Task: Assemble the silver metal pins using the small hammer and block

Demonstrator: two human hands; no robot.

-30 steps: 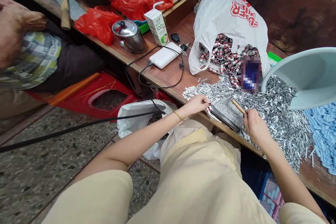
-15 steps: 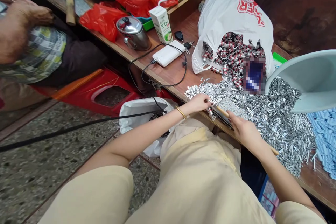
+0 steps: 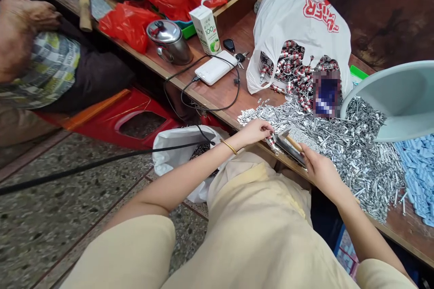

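While the left hand (image 3: 257,130) pinches a small metal part (image 3: 270,142) between closed fingertips at the bench (image 3: 224,92) edge, the right hand (image 3: 320,171) grips a hammer (image 3: 288,139), its head just beside the part

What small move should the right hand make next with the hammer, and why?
Probably a short downward tap: the hammer, gripped by the right hand, has its head close over the red-banded piece that the left hand pinches at the edge of the metal plate.
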